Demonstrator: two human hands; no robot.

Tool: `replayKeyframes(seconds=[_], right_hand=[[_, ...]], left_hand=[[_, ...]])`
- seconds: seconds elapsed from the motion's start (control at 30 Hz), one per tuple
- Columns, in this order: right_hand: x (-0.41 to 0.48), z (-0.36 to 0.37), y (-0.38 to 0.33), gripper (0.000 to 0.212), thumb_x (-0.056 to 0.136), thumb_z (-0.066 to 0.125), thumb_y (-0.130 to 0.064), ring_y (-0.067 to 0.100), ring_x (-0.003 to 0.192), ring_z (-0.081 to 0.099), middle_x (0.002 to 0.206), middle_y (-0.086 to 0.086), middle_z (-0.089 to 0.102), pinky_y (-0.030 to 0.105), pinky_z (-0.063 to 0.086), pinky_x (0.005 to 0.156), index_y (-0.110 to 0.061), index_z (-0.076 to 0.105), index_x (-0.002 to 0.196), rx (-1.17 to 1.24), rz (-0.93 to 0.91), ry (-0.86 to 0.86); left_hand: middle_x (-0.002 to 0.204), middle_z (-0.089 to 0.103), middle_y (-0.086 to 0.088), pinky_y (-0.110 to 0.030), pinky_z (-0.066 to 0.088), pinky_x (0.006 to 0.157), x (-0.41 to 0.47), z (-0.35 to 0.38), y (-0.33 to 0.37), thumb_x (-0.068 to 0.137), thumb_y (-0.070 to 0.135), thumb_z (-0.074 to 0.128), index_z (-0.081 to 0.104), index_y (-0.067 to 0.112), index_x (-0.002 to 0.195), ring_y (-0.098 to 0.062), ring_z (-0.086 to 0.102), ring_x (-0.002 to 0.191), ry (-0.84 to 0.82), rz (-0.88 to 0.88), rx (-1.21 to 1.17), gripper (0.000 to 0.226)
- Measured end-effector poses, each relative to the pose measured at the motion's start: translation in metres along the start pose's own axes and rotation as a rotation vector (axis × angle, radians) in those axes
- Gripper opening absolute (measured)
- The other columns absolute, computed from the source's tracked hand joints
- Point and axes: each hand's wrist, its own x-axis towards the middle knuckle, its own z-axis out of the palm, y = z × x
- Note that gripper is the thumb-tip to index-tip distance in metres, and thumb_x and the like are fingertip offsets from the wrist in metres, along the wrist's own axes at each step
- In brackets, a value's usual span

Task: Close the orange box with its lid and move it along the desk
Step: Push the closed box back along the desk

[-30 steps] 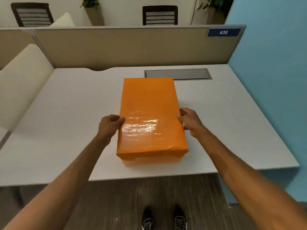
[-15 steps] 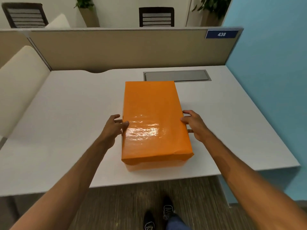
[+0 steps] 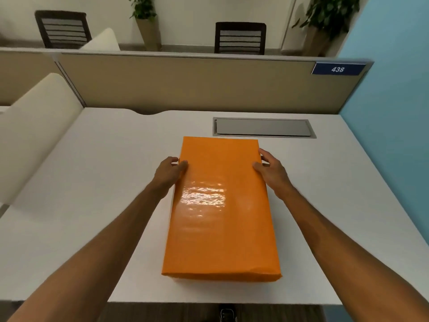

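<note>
The orange box (image 3: 220,210) lies lengthwise on the white desk (image 3: 92,182), its glossy lid seated on top and covering it. My left hand (image 3: 168,173) presses against the box's left side near the far end, thumb on the lid edge. On the opposite side, my right hand (image 3: 270,169) grips the right edge, fingers curled down the side. Both hands clamp the box between them. The box's near end sits close to the desk's front edge.
A grey cable hatch (image 3: 263,127) is set into the desk just beyond the box. A beige partition (image 3: 185,84) bounds the back, a blue wall (image 3: 394,112) the right, a cream side panel (image 3: 34,133) the left. Chairs and plants stand behind.
Both hands have slid further along the box's sides toward its far end. The view has shifted nearer, so the box fills more of the frame.
</note>
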Motion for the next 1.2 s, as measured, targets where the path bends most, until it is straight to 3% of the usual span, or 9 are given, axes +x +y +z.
replayKeyframes(seconds=[0.13,0.3,0.47,0.67,0.8,0.97,1.1,1.17,1.2], right_hand=[[0.028,-0.001,-0.001,0.058,0.097,0.055,-0.036,0.031,0.13,0.051,0.149,0.007,0.047,0.048,0.046,0.1,-0.022,0.036,0.15,-0.035,-0.019,0.014],[0.046,0.002,0.001,0.052,0.096,0.059,-0.034,0.03,0.124,0.056,0.142,0.01,0.055,0.045,0.047,0.099,-0.016,0.048,0.143,-0.085,-0.064,0.114],[0.051,0.007,0.008,0.05,0.095,0.061,-0.033,0.028,0.119,0.06,0.137,0.009,0.059,0.046,0.051,0.098,-0.017,0.052,0.14,-0.079,-0.059,0.137],[0.059,0.004,0.009,0.05,0.091,0.066,-0.032,0.029,0.119,0.061,0.135,0.01,0.061,0.051,0.051,0.098,-0.014,0.056,0.137,-0.09,-0.051,0.129],[0.058,0.005,0.008,0.05,0.092,0.064,-0.033,0.03,0.121,0.059,0.137,0.01,0.06,0.052,0.05,0.098,-0.016,0.054,0.139,-0.103,-0.045,0.119],[0.051,0.002,0.005,0.054,0.096,0.057,-0.036,0.032,0.128,0.053,0.145,0.009,0.052,0.049,0.046,0.1,-0.02,0.045,0.145,-0.096,-0.03,0.059],[0.035,-0.005,0.005,0.063,0.096,0.054,-0.042,0.032,0.132,0.049,0.15,0.009,0.046,0.05,0.044,0.101,-0.025,0.031,0.152,-0.117,-0.017,-0.012],[0.023,-0.007,0.008,0.064,0.095,0.055,-0.043,0.033,0.131,0.05,0.149,0.01,0.047,0.05,0.044,0.101,-0.025,0.031,0.152,-0.089,0.007,0.009],[0.016,-0.008,0.01,0.064,0.095,0.055,-0.043,0.033,0.13,0.05,0.148,0.01,0.048,0.05,0.044,0.101,-0.025,0.032,0.151,-0.066,0.021,0.015]], left_hand=[[0.124,0.065,-0.015,-0.052,0.05,0.098,0.025,0.004,0.013,0.095,0.049,0.051,0.06,0.003,0.126,-0.034,0.062,0.11,0.072,-0.004,0.067,0.057],[0.091,0.068,-0.005,-0.045,0.056,0.086,0.041,0.006,0.014,0.092,0.047,0.058,0.069,0.008,0.096,-0.031,0.065,0.095,0.112,-0.018,0.037,0.041],[0.117,0.068,-0.017,-0.053,0.054,0.093,0.048,0.004,0.01,0.092,0.042,0.062,0.066,-0.002,0.117,-0.037,0.065,0.106,0.076,-0.064,-0.042,0.051],[0.126,0.065,-0.02,-0.054,0.051,0.097,0.051,0.005,0.011,0.094,0.041,0.059,0.062,-0.003,0.124,-0.039,0.062,0.113,0.036,-0.11,-0.072,0.054],[0.125,0.065,-0.019,-0.052,0.052,0.095,0.048,0.005,0.012,0.094,0.044,0.058,0.063,-0.002,0.123,-0.038,0.063,0.111,0.041,-0.114,-0.046,0.055],[0.12,0.068,-0.018,-0.039,0.052,0.08,0.034,0.007,0.015,0.095,0.048,0.054,0.066,0.001,0.123,-0.026,0.06,0.092,0.091,-0.02,0.062,0.055],[0.121,0.068,-0.014,-0.047,0.055,0.09,0.017,-0.001,0.012,0.099,0.043,0.048,0.068,0.01,0.118,-0.031,0.064,0.104,0.065,0.01,0.055,0.043],[0.115,0.07,-0.012,-0.051,0.054,0.093,0.005,-0.005,0.008,0.099,0.038,0.049,0.069,0.011,0.106,-0.033,0.065,0.106,0.041,0.037,0.039,0.034],[0.116,0.07,-0.012,-0.052,0.053,0.094,-0.003,-0.007,0.004,0.099,0.037,0.05,0.069,0.008,0.111,-0.033,0.065,0.107,0.028,0.05,0.039,0.037]])
